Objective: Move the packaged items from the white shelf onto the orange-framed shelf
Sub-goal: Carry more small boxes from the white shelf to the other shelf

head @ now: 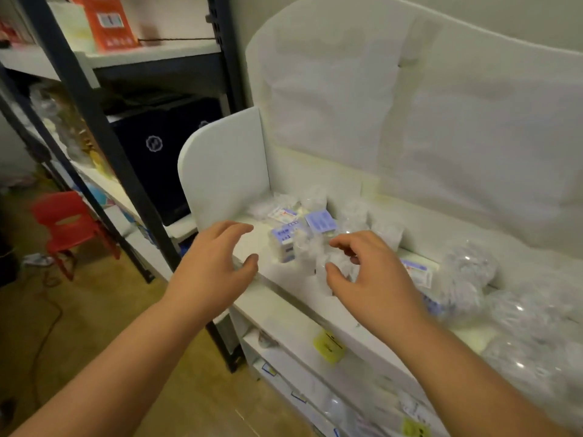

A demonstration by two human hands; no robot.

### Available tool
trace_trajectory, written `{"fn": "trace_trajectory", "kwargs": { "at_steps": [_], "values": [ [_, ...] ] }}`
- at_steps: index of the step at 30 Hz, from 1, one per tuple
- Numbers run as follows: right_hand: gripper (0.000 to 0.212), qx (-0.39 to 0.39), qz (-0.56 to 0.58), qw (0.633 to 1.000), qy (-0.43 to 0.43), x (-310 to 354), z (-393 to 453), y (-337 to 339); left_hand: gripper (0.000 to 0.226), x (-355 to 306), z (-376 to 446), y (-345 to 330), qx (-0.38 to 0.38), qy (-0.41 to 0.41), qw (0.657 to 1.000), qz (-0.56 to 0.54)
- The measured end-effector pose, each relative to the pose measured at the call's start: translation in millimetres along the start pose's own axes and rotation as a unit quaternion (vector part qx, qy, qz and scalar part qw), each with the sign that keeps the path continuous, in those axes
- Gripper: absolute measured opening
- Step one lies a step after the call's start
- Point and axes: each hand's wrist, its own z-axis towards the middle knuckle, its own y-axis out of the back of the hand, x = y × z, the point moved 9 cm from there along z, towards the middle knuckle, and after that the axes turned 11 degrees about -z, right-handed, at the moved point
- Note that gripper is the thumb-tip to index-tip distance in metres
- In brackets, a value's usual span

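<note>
At frame centre, the left hand and right hand hover, fingers loosely spread and holding nothing, over clear-wrapped packaged items on the white shelf.

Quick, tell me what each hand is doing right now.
Left hand: open, fingers spread, holding nothing.
Right hand: fingers curled at a clear plastic packet; a grip cannot be told.
</note>
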Motion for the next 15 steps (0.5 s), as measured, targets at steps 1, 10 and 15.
{"fn": "trace_trajectory", "kwargs": {
  "at_steps": [1, 10, 15],
  "values": [
    [0.029, -0.003, -0.005, 1.0, -0.006, 0, 6, -7, 0.051, 8, 14, -5, 0.009, -0.005, 1.0, -0.003],
    [0.028, -0.071, -0.042, 0.995, -0.058, 21, 74, -54, 0.053, 85, 135, -58, 0.107, -0.076, 0.991, -0.002],
    [0.026, -0.073, -0.061, 0.993, -0.076, 31, 89, -76, 0.061, 107, 179, -92, 0.163, -0.11, 0.98, 0.03]
  ]
}}
